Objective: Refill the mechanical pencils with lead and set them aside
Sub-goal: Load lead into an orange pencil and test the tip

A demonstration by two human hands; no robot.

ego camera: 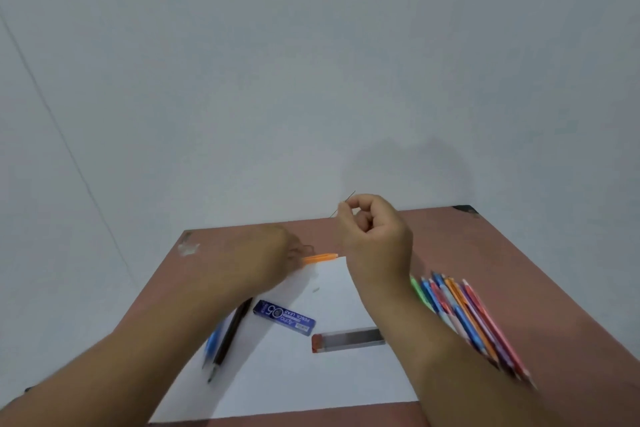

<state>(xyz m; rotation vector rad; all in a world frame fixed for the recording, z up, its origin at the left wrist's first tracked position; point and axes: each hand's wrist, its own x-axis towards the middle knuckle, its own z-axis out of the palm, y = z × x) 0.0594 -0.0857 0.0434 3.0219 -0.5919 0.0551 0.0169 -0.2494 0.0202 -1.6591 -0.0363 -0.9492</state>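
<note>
My left hand (266, 255), blurred, holds an orange mechanical pencil (320, 258) that points right over the white paper (311, 378). Raised above it, my right hand (375, 232) pinches a thin dark lead (346, 203) between thumb and forefinger, its other fingers curled. A blue lead case (284, 317) and a clear lead tube with a red cap (348, 340) lie on the paper. Several coloured mechanical pencils (467, 315) lie bundled to the right, partly behind my right forearm. A black pencil (230, 336) and a blue one (213, 343) lie on the left.
The reddish-brown table (502, 253) stands against a plain pale wall. A whitish scuff (188, 246) marks its far left corner, and a dark patch (465, 209) its far right corner.
</note>
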